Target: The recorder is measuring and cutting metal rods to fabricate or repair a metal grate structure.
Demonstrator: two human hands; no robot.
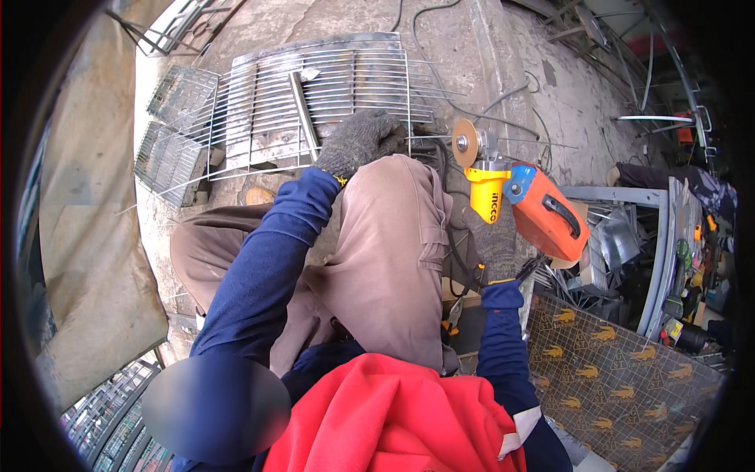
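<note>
Wire grille lies flat on the concrete floor, just ahead of the left hand's fingers. A loose metal bar rests across it. Left hand, in a grey knit glove, presses down at the grille's near edge, fingers curled closed on the wires there.

Angle grinder, yellow and orange, is gripped in the right hand; fingers wrapped round its body. Its disc stands off to the right of the grille, near stray wire ends but seemingly not touching. No sparks show.

Judgement: the grille is held down and the tool is up, but the cut or grind at this edge is not under way; most wires look intact.

Smaller mesh panels lie beyond the left fingers, farther left.
</note>
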